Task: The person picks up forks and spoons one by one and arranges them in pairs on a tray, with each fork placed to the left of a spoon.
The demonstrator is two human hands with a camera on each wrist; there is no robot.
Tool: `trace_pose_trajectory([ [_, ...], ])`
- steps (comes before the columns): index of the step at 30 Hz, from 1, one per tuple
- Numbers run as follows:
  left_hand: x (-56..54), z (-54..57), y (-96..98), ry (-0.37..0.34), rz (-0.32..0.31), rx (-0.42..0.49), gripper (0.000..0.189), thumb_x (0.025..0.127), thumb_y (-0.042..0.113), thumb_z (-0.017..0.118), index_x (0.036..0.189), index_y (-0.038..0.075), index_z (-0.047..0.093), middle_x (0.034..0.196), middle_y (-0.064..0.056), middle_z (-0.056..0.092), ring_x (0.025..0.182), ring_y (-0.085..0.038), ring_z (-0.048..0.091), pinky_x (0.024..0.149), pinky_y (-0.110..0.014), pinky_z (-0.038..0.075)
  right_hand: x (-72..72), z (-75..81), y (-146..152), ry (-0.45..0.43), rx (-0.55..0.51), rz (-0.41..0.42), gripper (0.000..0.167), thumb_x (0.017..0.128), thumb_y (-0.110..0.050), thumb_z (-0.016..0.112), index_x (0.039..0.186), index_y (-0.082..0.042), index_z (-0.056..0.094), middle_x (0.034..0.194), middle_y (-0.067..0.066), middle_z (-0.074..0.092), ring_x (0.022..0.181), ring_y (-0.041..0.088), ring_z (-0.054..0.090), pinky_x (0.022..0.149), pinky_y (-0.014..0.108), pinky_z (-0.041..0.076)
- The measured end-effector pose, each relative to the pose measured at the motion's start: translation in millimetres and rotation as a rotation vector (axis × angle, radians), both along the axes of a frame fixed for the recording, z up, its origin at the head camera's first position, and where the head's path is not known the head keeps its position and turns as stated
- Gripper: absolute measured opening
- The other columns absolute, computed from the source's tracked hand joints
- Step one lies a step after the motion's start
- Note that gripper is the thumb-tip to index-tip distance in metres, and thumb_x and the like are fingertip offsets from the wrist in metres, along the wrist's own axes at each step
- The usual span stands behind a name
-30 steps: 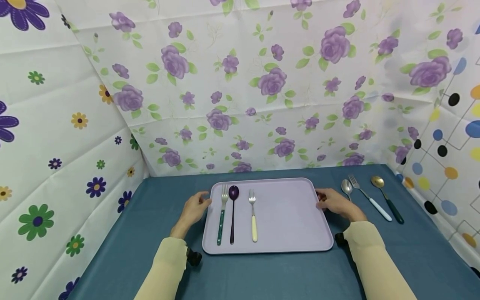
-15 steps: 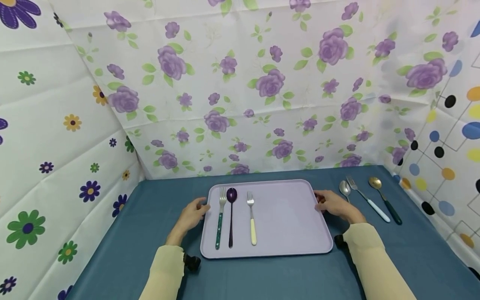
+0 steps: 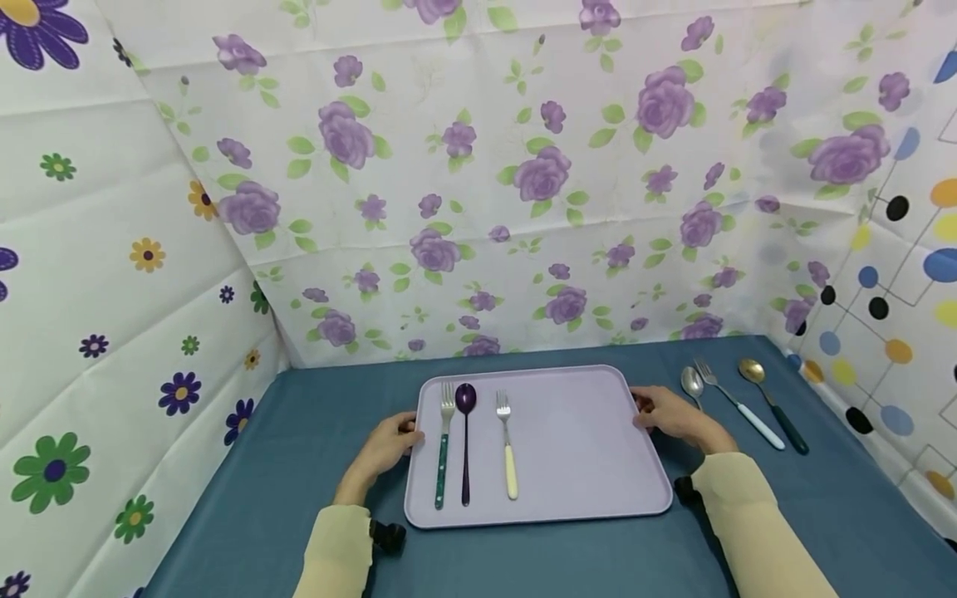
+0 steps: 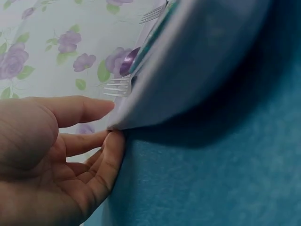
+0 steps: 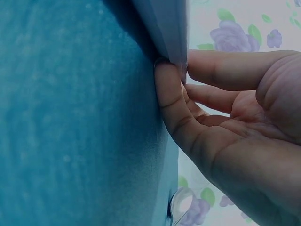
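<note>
A pale lilac tray [image 3: 576, 448] lies on the blue cloth. On its left half are a green-handled fork [image 3: 442, 457], a dark purple spoon [image 3: 466, 400] and a cream-handled fork [image 3: 510, 465]. My left hand [image 3: 385, 448] grips the tray's left rim. In the left wrist view, fingertips [image 4: 113, 143] curl beneath the rim, with the thumb just above it. On the opposite side, my right hand [image 3: 673, 413] pinches the right rim. The right wrist view has its thumb [image 5: 221, 68] against the rim and a bent finger under the edge.
Right of the tray, close to my right hand, lie a silver spoon [image 3: 692, 382], a white-handled fork [image 3: 748, 415] and a gold spoon with a dark green handle [image 3: 753, 371]. Flowered sheets [image 3: 463, 208] hang behind and at the left; a dotted one stands at the right.
The left hand has shifted slightly toward me along the tray's rim, its thumb now over the edge. The tray sits a little nearer to me. The view has tilted slightly.
</note>
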State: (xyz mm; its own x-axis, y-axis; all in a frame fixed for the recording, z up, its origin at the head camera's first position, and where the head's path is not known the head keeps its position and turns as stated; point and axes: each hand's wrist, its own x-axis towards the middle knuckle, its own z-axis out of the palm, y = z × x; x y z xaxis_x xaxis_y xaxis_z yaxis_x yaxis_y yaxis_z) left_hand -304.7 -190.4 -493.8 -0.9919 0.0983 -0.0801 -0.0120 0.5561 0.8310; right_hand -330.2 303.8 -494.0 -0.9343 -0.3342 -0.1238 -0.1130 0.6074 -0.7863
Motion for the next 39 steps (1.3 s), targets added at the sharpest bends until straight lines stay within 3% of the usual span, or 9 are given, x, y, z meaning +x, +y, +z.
trace_pose_trajectory([
  [7, 1.8, 0.7, -5.5, -0.007, -0.039, 0.047, 0.053, 0.098, -0.002, 0.063, 0.147, -0.014, 0.048, 0.120, -0.020, 0.060, 0.105, -0.029, 0.064, 0.088, -0.042, 0.059, 2.0, 1.3, -2.2, 0.028, 0.042, 0.012, 0.063, 0.096, 0.004, 0.063, 0.149, 0.022, 0.035, 0.102, 0.017, 0.060, 0.089, 0.026, 0.057, 0.076, 0.038, 0.055],
  [21, 1.0, -4.0, -6.4, 0.001, -0.023, 0.044, 0.051, 0.098, -0.001, 0.064, 0.147, -0.010, 0.051, 0.121, -0.018, 0.062, 0.107, -0.029, 0.064, 0.091, -0.042, 0.059, 0.1, 12.6, -6.0, 0.043, 0.175, 0.061, 0.064, 0.093, 0.005, 0.061, 0.147, 0.026, 0.034, 0.090, 0.016, 0.063, 0.074, 0.022, 0.062, 0.067, 0.036, 0.055],
  [28, -1.6, -1.3, -6.8, 0.008, -0.022, 0.043, 0.052, 0.097, -0.001, 0.065, 0.147, -0.009, 0.052, 0.121, -0.019, 0.062, 0.108, -0.030, 0.064, 0.093, -0.044, 0.058, 12.2, 35.5, 7.7, 0.087, 0.166, 0.010, 0.052, 0.099, 0.006, 0.054, 0.145, 0.024, 0.038, 0.098, 0.023, 0.062, 0.076, 0.027, 0.067, 0.069, 0.042, 0.060],
  [35, -2.4, -4.4, -4.4, 0.002, -0.031, 0.062, 0.052, 0.097, 0.000, 0.066, 0.147, -0.009, 0.052, 0.121, -0.019, 0.062, 0.107, -0.028, 0.065, 0.093, -0.042, 0.058, 22.5, 52.1, 37.1, 0.183, 0.310, -0.094, 0.045, 0.100, 0.004, 0.048, 0.142, 0.020, 0.048, 0.116, 0.037, 0.062, 0.078, 0.030, 0.063, 0.063, 0.037, 0.049],
  [37, -1.8, -4.9, -4.8, 0.002, -0.020, 0.074, 0.052, 0.097, -0.002, 0.066, 0.146, -0.009, 0.053, 0.120, -0.019, 0.062, 0.105, -0.028, 0.065, 0.092, -0.043, 0.058, 24.5, 53.2, 43.6, 0.198, 0.339, -0.118, 0.044, 0.100, 0.004, 0.046, 0.141, 0.020, 0.050, 0.115, 0.039, 0.061, 0.073, 0.033, 0.057, 0.061, 0.039, 0.044],
  [39, -0.7, -5.2, -5.2, 0.002, -0.009, 0.081, 0.052, 0.096, -0.002, 0.066, 0.146, -0.009, 0.053, 0.118, -0.019, 0.062, 0.104, -0.027, 0.065, 0.092, -0.042, 0.059, 27.1, 53.1, 48.3, 0.208, 0.369, -0.148, 0.044, 0.098, 0.005, 0.044, 0.139, 0.021, 0.051, 0.118, 0.041, 0.060, 0.079, 0.039, 0.059, 0.064, 0.042, 0.046],
])
